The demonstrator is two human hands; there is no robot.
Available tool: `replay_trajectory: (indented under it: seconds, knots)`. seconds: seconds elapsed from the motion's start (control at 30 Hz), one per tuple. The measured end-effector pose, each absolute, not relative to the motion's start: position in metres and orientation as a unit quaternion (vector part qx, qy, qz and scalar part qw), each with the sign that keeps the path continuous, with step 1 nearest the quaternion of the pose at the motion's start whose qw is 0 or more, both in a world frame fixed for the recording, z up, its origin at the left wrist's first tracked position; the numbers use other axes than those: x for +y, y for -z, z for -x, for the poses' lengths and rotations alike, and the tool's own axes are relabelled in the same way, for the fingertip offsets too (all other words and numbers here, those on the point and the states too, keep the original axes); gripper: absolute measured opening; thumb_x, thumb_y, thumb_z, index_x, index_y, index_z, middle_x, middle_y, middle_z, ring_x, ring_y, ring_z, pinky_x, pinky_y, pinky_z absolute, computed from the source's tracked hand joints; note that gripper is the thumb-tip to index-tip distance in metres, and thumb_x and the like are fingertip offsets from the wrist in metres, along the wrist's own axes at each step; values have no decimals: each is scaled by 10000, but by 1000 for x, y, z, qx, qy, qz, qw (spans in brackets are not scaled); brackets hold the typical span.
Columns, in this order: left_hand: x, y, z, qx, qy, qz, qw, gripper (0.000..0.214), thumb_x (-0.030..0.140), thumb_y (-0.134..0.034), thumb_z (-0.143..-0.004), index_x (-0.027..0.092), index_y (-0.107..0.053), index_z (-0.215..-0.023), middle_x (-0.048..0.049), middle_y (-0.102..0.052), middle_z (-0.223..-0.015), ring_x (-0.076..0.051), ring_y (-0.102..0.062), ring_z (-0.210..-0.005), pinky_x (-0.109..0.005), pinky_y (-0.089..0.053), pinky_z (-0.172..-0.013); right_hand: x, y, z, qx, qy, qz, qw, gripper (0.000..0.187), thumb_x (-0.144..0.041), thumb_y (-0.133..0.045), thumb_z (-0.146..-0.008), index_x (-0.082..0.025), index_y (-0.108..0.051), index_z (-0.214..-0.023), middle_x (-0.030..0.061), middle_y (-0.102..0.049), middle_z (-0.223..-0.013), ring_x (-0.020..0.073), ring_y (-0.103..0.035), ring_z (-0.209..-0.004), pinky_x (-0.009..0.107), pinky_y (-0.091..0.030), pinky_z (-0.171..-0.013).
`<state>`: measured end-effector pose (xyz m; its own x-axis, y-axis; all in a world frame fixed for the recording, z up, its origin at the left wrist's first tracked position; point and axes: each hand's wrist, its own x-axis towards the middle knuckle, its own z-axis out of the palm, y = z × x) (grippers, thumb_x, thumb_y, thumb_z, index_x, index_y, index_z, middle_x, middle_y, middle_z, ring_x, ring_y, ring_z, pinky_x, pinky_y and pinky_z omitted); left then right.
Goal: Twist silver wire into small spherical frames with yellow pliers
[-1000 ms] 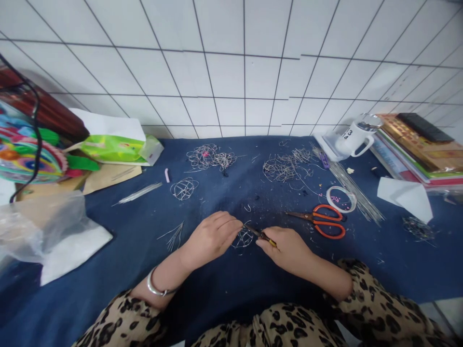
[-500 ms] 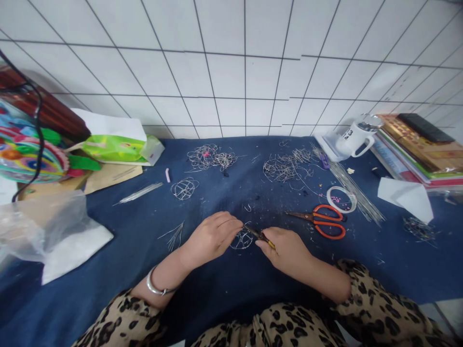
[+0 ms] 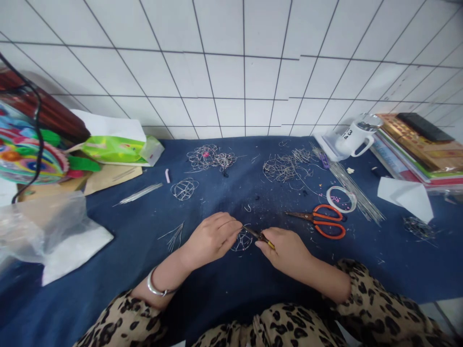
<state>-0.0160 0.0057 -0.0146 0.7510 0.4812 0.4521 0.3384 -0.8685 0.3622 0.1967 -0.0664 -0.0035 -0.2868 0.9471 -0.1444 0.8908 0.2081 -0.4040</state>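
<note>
Navy cloth (image 3: 253,284) lies beneath our work. Our left hand (image 3: 213,239) has its fingers and thumb pinched together at the upper left edge of the round wire frame (image 3: 244,240), though exactly which strand they grip is hidden. That frame is between our hands, partly covered by the left. Our right hand (image 3: 285,246) is wrapped around the pliers (image 3: 266,239), whose dark tips point at our left fingertips; we cannot tell whether they bite on wire. Orange-handled scissors (image 3: 315,218) lie farther right.
</note>
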Motion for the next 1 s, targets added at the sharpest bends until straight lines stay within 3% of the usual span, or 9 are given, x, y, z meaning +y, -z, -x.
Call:
replay_trajectory:
  seconds: [0.4,0.67,1.0]
  knots:
    - [4,20,13,248,-289,-916,124,137,126,-494,-809,145,-595,-898,-61,-631,-765,-170,-570,-720,-343,-491,-680,-66,3,-195,-770,-213,598,60,272,-398,-390,-888,-183,-503,-764,13,-581,-756,124,-536,-700,232,-321,-611]
    - [5,21,11,273,-311,-890,193,140,106,-487,-800,145,-595,-881,-47,-619,-736,-137,-563,-677,-281,-471,-625,-67,2,-195,-773,-207,596,68,249,-378,-392,-892,-183,-524,-810,24,-579,-787,138,-542,-747,240,-355,-647]
    - [5,19,10,275,-307,-884,220,151,90,-479,-816,144,-584,-910,-51,-616,-767,-136,-551,-706,-283,-463,-657,-68,4,-193,-799,-82,593,64,219,-318,-384,-889,-170,-543,-918,77,-541,-859,202,-472,-818,326,-362,-735]
